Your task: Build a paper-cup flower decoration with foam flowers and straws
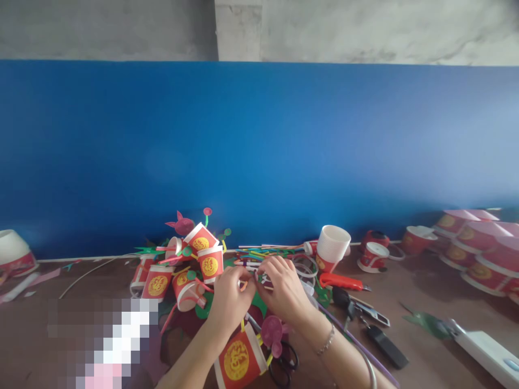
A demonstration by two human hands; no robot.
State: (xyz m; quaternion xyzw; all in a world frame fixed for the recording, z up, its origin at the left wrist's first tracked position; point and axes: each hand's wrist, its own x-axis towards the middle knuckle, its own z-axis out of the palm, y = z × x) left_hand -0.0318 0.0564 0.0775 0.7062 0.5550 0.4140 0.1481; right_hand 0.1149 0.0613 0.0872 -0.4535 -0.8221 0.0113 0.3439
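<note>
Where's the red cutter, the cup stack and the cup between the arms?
Red cutter point(341, 281), head view: handle.
Cup stack point(333, 244), head view: white cups.
Cup between the arms point(237, 361), head view: yellow print.

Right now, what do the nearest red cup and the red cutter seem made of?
The nearest red cup: probably paper, smooth-looking, judging by its printed wall and pale rim. The red cutter: likely smooth plastic, given its bright, even colour.

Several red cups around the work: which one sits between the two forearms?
The red cup at the bottom of the view, pink cutout by its upper right; the other red cups lie outside the forearms.
</note>
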